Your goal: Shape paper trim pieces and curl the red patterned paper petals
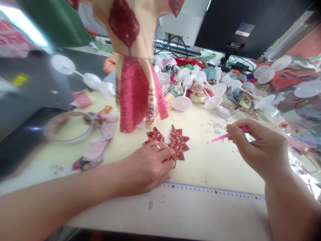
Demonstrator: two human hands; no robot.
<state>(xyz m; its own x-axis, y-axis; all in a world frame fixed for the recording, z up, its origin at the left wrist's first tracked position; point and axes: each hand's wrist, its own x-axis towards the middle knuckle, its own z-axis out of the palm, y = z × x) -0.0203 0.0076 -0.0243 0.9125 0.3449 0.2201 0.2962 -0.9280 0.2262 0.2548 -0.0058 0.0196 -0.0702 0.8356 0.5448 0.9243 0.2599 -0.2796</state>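
My left hand (147, 165), with a ring on one finger, rests on the lower left part of a red, pointed, petal-shaped collar piece (178, 143) lying flat. Its fingers press down on the piece. At the right, my right hand (258, 147) pinches a thin pink stick (220, 137) whose tip points down and left toward the table surface. Small shiny stones (217, 126) are scattered just behind that stick. Behind the collar piece stands a figure in a pink and cream paper skirt (136, 93), with a red motif on its cream upper part.
A measuring tape (215, 192) runs along the table's front. To the left are a tape roll (68, 128), fabric scraps (99, 147) and a dark flat object (27, 137). White plastic stands (182, 103) and cloth pieces pile up behind, before a monitor (245, 26) and a keyboard.
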